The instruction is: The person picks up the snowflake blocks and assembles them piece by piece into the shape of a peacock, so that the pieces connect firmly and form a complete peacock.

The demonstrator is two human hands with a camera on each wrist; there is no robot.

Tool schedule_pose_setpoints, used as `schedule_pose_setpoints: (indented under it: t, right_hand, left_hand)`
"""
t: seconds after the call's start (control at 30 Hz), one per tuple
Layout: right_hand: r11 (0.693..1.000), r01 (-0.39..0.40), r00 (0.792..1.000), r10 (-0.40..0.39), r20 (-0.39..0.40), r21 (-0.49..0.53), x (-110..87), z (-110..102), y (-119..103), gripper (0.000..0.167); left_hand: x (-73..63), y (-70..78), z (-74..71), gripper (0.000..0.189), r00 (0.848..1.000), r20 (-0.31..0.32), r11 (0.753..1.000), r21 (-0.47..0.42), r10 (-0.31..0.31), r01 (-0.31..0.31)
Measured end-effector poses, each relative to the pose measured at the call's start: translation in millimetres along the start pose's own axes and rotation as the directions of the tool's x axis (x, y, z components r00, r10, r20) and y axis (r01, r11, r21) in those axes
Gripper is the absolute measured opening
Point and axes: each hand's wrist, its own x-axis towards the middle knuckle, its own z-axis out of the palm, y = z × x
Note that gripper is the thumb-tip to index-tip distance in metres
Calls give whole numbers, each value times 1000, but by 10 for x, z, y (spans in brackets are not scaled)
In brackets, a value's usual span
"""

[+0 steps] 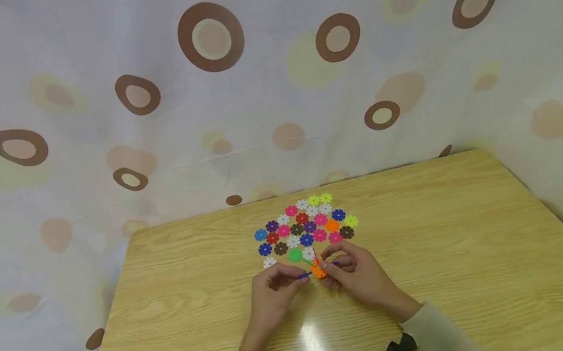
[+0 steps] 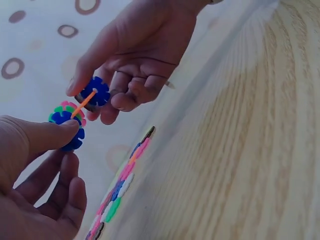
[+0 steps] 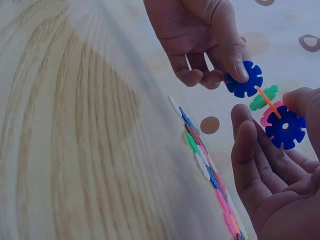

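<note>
Above the wooden table, both hands hold a small assembly of interlocking notched plastic discs. My left hand [image 1: 274,298] pinches a blue disc [image 3: 244,79] on one side between thumb and fingers. On the other side my right hand [image 1: 363,279] grips the assembly by a second blue disc [image 3: 285,127]. Between them sits an orange disc [image 1: 318,270], edge-on in both wrist views and slotted into the blue discs. A green disc [image 3: 264,98] and a pink disc [image 2: 66,105] also join the cluster. Fingers partly hide the joints.
Beyond the hands, many loose notched discs in several colours lie flat on the wooden table [image 1: 197,301]. Nearest are a green disc [image 1: 294,254] and a white disc [image 1: 269,262]. A patterned curtain [image 1: 271,84] hangs behind the table's far edge.
</note>
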Motion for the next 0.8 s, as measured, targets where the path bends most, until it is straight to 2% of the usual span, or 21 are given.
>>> schedule_pose_setpoints:
  t: [0.13,0.27,0.37,0.5,0.6,0.7,0.8]
  right_hand:
    - [999,33,999,-33,6,-4,-5,-20,3,32]
    - [997,73,997,-73,25,10,0,-30,11,34]
    - [995,87,995,-89,39,41,-1,-20,-7,36]
    - [992,107,993,-109,37,64,-7,-11,-39,38]
    - [991,116,993,-118,30,72,-6,-11,-39,38]
    - [989,105,994,-108,26,100,-4,-8,-25,38]
    - [988,92,995,-95,20,120,-5,-5,-13,38]
  left_hand:
    - [-16,-29,15,8,994,-21,994,32,107,-106]
    - [-27,-45,27,9,974,-51,972,95,221,-215]
    - [-28,-53,37,11,948,-56,941,154,313,-302]
    - [-28,-64,66,14,914,-57,901,205,402,-383]
    - [-33,-73,95,15,897,-82,887,212,435,-410]
    - [-37,-95,119,17,872,-100,866,210,480,-453]
    - [-29,-115,146,19,838,-102,835,213,536,-508]
